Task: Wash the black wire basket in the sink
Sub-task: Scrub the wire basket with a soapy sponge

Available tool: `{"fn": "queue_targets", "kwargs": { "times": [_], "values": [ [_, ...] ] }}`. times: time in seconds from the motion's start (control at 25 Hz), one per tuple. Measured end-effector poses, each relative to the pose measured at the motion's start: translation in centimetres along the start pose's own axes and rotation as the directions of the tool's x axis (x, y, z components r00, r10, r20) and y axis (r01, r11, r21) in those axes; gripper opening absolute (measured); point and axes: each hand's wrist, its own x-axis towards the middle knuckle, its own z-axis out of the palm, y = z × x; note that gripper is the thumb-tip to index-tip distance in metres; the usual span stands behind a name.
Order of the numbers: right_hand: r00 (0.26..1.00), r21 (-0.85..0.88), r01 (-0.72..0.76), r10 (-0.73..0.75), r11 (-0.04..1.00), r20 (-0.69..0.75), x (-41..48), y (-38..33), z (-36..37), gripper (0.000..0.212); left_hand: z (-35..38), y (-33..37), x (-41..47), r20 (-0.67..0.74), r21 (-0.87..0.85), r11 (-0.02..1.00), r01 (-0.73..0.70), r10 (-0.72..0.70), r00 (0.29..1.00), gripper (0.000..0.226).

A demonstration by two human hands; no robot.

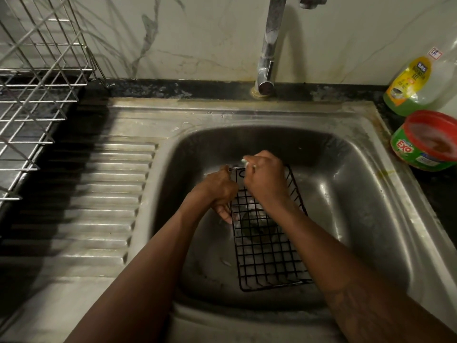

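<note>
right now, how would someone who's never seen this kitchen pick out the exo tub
Start at the steel sink and look to the dark counter along its right edge, where two containers stand. The tub is the nearer one, in front of the bottle. It is low and round, green with a red top, while the bottle is tall and clear.

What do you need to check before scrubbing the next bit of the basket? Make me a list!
1. The basket lies inside the sink: ok.
2. The left hand grips the basket's left edge: ok.
3. The right hand pinches a pale pad at the far edge: ok.
4. Whether the pad is soapy: cannot tell.
5. The tap running: cannot tell, no clear stream shows.
6. The soap tub stands by the sink: ok.
</note>
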Motion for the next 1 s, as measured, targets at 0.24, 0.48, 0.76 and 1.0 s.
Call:
{"fn": "queue_targets", "kwargs": {
  "times": [0.24, 0.48, 0.76, 1.0],
  "values": [
    [0.985, 0.016, 0.152, -0.153, 0.988, 0.079, -0.3, -0.6, 0.9, 0.038, -0.1, 0.1, 0.0, -0.042, -0.006, 1.000, -0.018, 0.017, 0.999, 0.064],
    [0.989, 0.010, -0.146, 0.146, 0.989, -0.014, 0.3, 2.3, -0.8, 0.036, 0.1, 0.2, -0.3, -0.053, -0.107, 0.994, 0.034, -0.040, 0.998, 0.049],
    [0.978, 0.169, 0.158, -0.178, 0.973, 0.111, -0.9, -1.6, 1.0, 0.012, 0.3, 0.5, -0.8, -0.132, -0.094, 0.996, 0.000, -0.013, 0.991, 0.031],
    [0.995, 0.133, 0.082, -0.088, 0.988, 0.041, -0.5, 0.1, 0.1, 0.020, -0.1, 0.7, -0.4, -0.138, -0.034, 0.998, 0.056, -0.060, 0.989, 0.017]
  ]
}}
